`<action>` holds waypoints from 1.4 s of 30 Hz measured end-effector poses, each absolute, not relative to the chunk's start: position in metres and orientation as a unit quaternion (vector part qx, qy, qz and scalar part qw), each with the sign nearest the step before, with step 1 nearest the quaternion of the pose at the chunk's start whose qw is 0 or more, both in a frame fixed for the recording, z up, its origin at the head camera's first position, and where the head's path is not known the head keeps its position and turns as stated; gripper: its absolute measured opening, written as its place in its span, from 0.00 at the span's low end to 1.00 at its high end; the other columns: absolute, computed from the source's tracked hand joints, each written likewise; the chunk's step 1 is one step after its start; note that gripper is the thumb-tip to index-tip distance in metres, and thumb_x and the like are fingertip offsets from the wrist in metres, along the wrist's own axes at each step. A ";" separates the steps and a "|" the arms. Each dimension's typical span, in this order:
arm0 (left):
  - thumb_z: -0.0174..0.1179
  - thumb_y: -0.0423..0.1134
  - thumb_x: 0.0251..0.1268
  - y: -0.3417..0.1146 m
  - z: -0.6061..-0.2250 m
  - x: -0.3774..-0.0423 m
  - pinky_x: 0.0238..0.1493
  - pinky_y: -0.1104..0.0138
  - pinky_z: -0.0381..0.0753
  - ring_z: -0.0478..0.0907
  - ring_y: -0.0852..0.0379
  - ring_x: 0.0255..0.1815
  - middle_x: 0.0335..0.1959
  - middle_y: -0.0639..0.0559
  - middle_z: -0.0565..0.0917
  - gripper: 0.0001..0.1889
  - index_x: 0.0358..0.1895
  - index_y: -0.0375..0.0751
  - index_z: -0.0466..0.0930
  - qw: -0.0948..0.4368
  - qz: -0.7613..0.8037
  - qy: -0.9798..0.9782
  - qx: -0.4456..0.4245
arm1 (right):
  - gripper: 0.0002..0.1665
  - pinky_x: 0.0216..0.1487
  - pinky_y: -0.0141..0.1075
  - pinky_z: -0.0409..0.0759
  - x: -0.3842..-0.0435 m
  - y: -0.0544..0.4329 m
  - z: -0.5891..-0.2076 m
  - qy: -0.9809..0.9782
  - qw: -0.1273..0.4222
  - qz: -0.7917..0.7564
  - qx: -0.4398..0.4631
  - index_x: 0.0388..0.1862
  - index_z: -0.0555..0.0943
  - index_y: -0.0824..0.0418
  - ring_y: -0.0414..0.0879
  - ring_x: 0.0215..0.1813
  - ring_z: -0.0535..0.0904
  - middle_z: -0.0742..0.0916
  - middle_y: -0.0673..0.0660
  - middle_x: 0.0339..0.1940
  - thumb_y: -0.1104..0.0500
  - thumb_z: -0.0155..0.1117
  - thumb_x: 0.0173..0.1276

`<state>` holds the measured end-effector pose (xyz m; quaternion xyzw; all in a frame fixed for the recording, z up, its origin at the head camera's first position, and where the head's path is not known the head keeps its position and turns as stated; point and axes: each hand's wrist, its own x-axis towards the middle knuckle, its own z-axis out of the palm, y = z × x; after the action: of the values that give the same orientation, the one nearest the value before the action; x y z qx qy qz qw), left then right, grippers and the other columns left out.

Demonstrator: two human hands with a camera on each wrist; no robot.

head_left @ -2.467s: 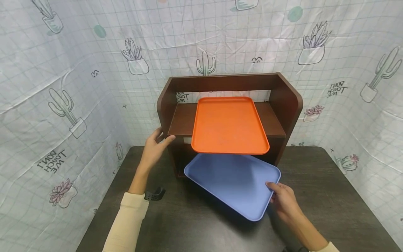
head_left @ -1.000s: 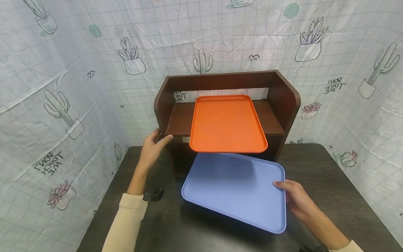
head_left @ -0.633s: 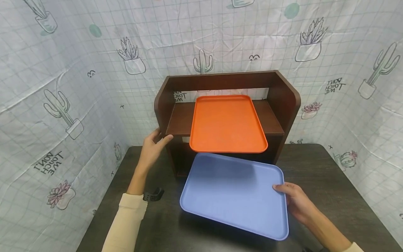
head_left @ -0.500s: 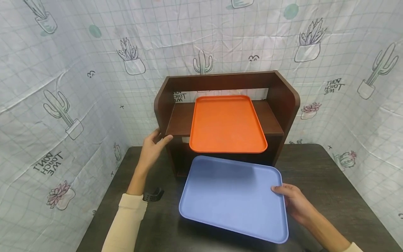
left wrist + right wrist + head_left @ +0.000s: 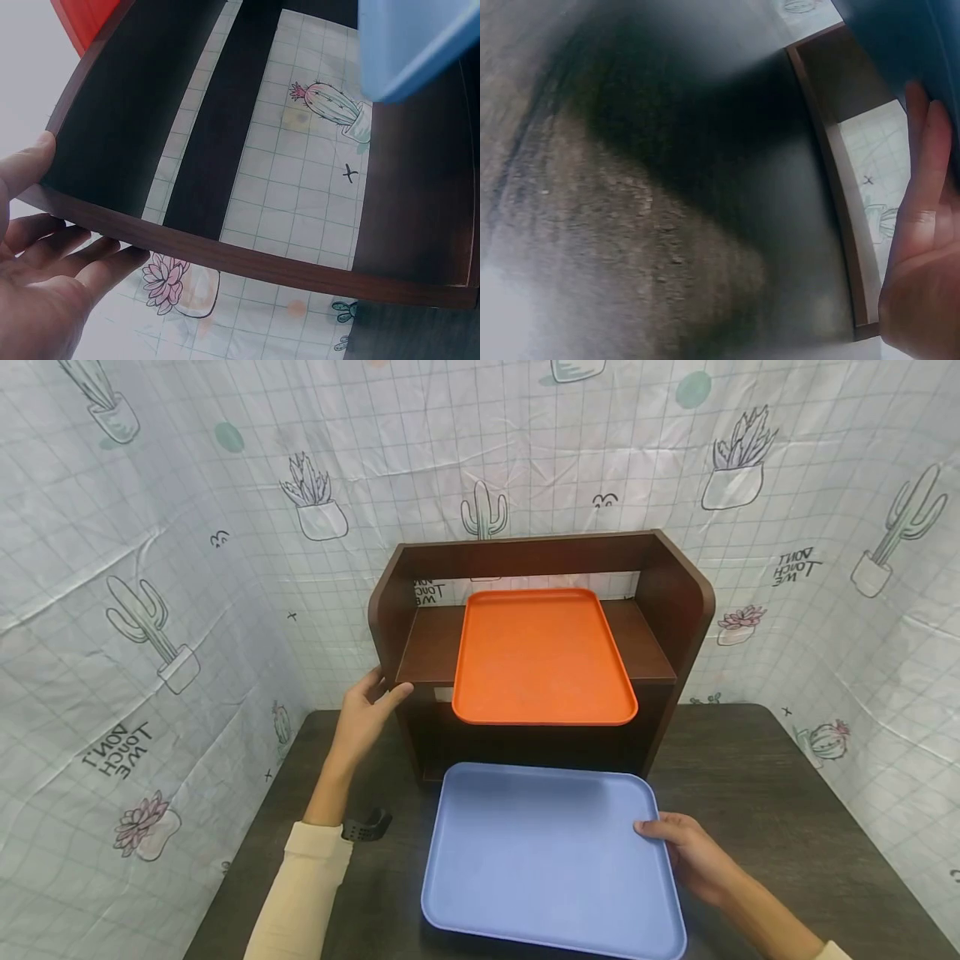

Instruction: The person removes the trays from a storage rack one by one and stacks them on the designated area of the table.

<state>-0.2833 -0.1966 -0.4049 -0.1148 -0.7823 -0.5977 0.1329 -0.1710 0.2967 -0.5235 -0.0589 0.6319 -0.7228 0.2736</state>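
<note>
- Right hand (image 5: 693, 857): blue tray (image 5: 551, 860) pinched by its edge, held leftward of it.
- Left hand (image 5: 362, 717): shelf (image 5: 532, 557) gripped by its side.
- Tray is probably best kept level, shelf braced.

Blue tray (image 5: 551, 860) in front of shelf (image 5: 431, 647)

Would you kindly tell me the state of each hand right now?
Left hand: closed, gripping the brown shelf by its side.
Right hand: closed, holding the blue tray by its edge.

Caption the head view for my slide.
Right hand grips a blue tray by its edge while left hand holds a brown shelf bearing an orange tray.
</note>
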 end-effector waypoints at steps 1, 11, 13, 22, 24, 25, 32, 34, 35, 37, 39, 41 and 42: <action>0.70 0.50 0.74 -0.196 -0.405 -0.283 0.77 0.46 0.74 0.71 0.43 0.80 0.79 0.46 0.75 0.34 0.78 0.43 0.72 0.133 -0.597 -0.783 -0.114 | 0.18 0.50 0.43 0.91 -0.171 0.296 -0.525 0.632 0.277 -0.721 -0.060 0.46 0.86 0.52 0.44 0.45 0.93 0.94 0.49 0.41 0.58 0.48 0.86; 0.69 0.48 0.75 -0.196 -0.405 -0.282 0.78 0.46 0.74 0.70 0.44 0.81 0.79 0.45 0.74 0.33 0.78 0.43 0.72 0.134 -0.603 -0.778 -0.118 | 0.17 0.50 0.42 0.90 -0.169 0.294 -0.543 0.627 0.294 -0.719 -0.058 0.47 0.86 0.54 0.43 0.45 0.91 0.94 0.49 0.41 0.59 0.47 0.86; 0.69 0.49 0.75 -0.196 -0.405 -0.282 0.78 0.46 0.74 0.70 0.44 0.81 0.79 0.46 0.74 0.34 0.78 0.44 0.72 0.133 -0.602 -0.778 -0.116 | 0.17 0.50 0.41 0.90 -0.169 0.294 -0.547 0.625 0.296 -0.720 -0.054 0.47 0.86 0.54 0.43 0.45 0.91 0.94 0.49 0.41 0.59 0.48 0.86; 0.69 0.48 0.75 -0.197 -0.406 -0.284 0.78 0.46 0.74 0.69 0.45 0.82 0.79 0.46 0.74 0.33 0.79 0.44 0.72 0.130 -0.605 -0.777 -0.116 | 0.15 0.48 0.39 0.89 -0.169 0.292 -0.555 0.642 0.290 -0.708 -0.045 0.45 0.86 0.55 0.41 0.43 0.91 0.93 0.47 0.39 0.59 0.51 0.85; 0.69 0.49 0.75 -0.196 -0.405 -0.283 0.78 0.46 0.74 0.70 0.45 0.81 0.79 0.46 0.75 0.33 0.78 0.44 0.72 0.131 -0.605 -0.777 -0.116 | 0.13 0.48 0.39 0.89 -0.169 0.291 -0.555 0.652 0.285 -0.701 -0.041 0.46 0.86 0.56 0.41 0.42 0.91 0.93 0.47 0.39 0.58 0.53 0.84; 0.69 0.49 0.75 -0.196 -0.405 -0.283 0.78 0.46 0.74 0.70 0.45 0.81 0.78 0.46 0.75 0.34 0.78 0.44 0.72 0.131 -0.604 -0.777 -0.116 | 0.13 0.48 0.40 0.89 -0.169 0.290 -0.555 0.655 0.284 -0.699 -0.042 0.46 0.85 0.57 0.41 0.43 0.91 0.93 0.48 0.39 0.58 0.53 0.84; 0.69 0.47 0.75 -0.196 -0.405 -0.282 0.78 0.46 0.74 0.70 0.44 0.82 0.79 0.45 0.74 0.34 0.79 0.44 0.71 0.128 -0.604 -0.778 -0.115 | 0.16 0.48 0.41 0.89 -0.169 0.286 -0.554 0.690 0.277 -0.668 -0.027 0.53 0.83 0.66 0.43 0.43 0.90 0.93 0.49 0.39 0.55 0.56 0.84; 0.69 0.45 0.76 -0.195 -0.405 -0.282 0.78 0.46 0.74 0.69 0.44 0.82 0.80 0.45 0.73 0.34 0.80 0.44 0.70 0.127 -0.605 -0.777 -0.114 | 0.21 0.46 0.41 0.89 -0.168 0.284 -0.553 0.709 0.271 -0.651 -0.017 0.57 0.81 0.71 0.44 0.42 0.90 0.92 0.50 0.39 0.53 0.57 0.84; 0.69 0.45 0.76 -0.195 -0.405 -0.282 0.78 0.46 0.74 0.69 0.44 0.82 0.80 0.45 0.73 0.34 0.80 0.44 0.70 0.125 -0.606 -0.777 -0.113 | 0.23 0.45 0.41 0.89 -0.168 0.283 -0.553 0.718 0.267 -0.642 -0.012 0.59 0.80 0.73 0.44 0.42 0.90 0.92 0.51 0.39 0.53 0.57 0.84; 0.69 0.45 0.76 -0.195 -0.405 -0.282 0.78 0.45 0.74 0.69 0.44 0.82 0.80 0.45 0.73 0.34 0.80 0.44 0.70 0.124 -0.606 -0.778 -0.112 | 0.27 0.43 0.42 0.90 -0.167 0.281 -0.552 0.734 0.259 -0.628 -0.004 0.63 0.77 0.77 0.45 0.41 0.90 0.92 0.52 0.39 0.52 0.59 0.83; 0.69 0.46 0.75 -0.195 -0.404 -0.281 0.78 0.46 0.74 0.69 0.44 0.82 0.79 0.45 0.74 0.34 0.80 0.45 0.70 0.125 -0.605 -0.779 -0.110 | 0.30 0.43 0.42 0.89 -0.167 0.279 -0.551 0.747 0.252 -0.615 0.001 0.65 0.75 0.79 0.45 0.40 0.90 0.92 0.52 0.39 0.52 0.59 0.83; 0.69 0.47 0.75 -0.195 -0.404 -0.281 0.78 0.46 0.74 0.69 0.45 0.82 0.79 0.46 0.74 0.33 0.79 0.45 0.71 0.126 -0.604 -0.780 -0.109 | 0.30 0.42 0.42 0.89 -0.168 0.278 -0.550 0.757 0.247 -0.605 0.007 0.65 0.74 0.80 0.46 0.40 0.90 0.92 0.53 0.38 0.52 0.59 0.83; 0.69 0.48 0.75 -0.195 -0.404 -0.281 0.78 0.46 0.74 0.70 0.45 0.81 0.78 0.46 0.75 0.33 0.79 0.45 0.72 0.127 -0.603 -0.780 -0.109 | 0.30 0.42 0.42 0.89 -0.168 0.278 -0.549 0.762 0.246 -0.600 0.010 0.65 0.74 0.80 0.46 0.40 0.89 0.92 0.53 0.38 0.52 0.59 0.83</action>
<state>-0.2810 -0.1952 -0.4037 -0.1086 -0.7804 -0.6025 0.1272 -0.1680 0.2777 -0.5490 0.0103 0.7615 -0.5997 0.2457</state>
